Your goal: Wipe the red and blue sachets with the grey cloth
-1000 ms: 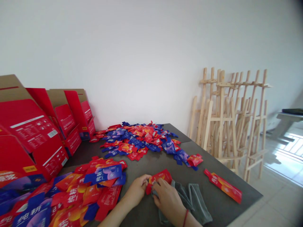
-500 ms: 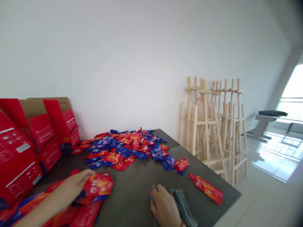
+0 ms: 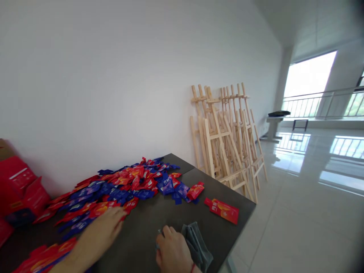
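My left hand (image 3: 109, 224) reaches over the near edge of a heap of red and blue packets (image 3: 122, 184) on the dark table (image 3: 142, 235). Its fingers are blurred and point at a red packet; whether they grip it cannot be made out. My right hand (image 3: 174, 248) is low in the middle, its fingers curled on a bit of grey cloth whose folded part (image 3: 196, 246) lies just right of the hand. More red packets (image 3: 48, 258) lie beneath my left forearm. A single flat red packet (image 3: 223, 211) lies near the table's right edge.
Red cartons (image 3: 21, 185) stand at the left against the white wall. Wooden easels (image 3: 224, 140) lean beyond the table's right side. A pale stand (image 3: 274, 127) and a railing by the windows are farther off over the shiny floor.
The view has swung right. My left hand has moved from the near stack of packets to the heap's edge. My right hand stays by the grey cloth.
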Available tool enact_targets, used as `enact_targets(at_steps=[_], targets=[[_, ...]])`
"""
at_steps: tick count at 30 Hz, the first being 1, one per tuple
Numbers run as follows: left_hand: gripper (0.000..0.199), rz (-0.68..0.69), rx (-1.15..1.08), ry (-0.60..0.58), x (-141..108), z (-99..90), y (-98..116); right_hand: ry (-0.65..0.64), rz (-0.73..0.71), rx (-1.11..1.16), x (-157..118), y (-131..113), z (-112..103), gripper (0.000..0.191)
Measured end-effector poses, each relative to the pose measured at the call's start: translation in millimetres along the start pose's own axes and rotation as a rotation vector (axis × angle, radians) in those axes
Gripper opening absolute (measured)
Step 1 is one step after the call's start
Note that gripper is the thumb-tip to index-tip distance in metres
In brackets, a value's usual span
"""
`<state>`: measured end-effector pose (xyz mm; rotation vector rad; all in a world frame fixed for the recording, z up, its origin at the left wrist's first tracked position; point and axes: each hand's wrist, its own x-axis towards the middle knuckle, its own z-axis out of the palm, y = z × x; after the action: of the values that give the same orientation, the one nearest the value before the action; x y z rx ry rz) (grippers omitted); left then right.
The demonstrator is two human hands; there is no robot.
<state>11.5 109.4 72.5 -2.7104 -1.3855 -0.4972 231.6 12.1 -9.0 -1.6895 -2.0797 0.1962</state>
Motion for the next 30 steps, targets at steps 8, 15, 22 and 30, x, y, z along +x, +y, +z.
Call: enact_targets(at_steps=[8, 15, 22, 30], targets=[[0.065, 0.290, -0.141, -0.244, 129.2, 124.3, 176.0, 0.066, -0.041, 0.105, 1.5, 6.6, 12.5, 0.038], [0.061, 0.378, -0.114, -0.344, 154.9, 152.2, 172.0, 0.054, -0.060, 0.164, 3.0, 7.2, 11.8, 0.040], [0.055, 0.401, -0.110, -0.409, 141.3, 152.2, 156.3, 0.050, -0.047, 0.138, -0.6, 4.4, 4.1, 0.033], [0.060, 0.449, -0.138, -0.462, 114.1, 133.8, 115.3, 0.030, -0.040, 0.078, -3.8, 10.0, 7.7, 0.019]])
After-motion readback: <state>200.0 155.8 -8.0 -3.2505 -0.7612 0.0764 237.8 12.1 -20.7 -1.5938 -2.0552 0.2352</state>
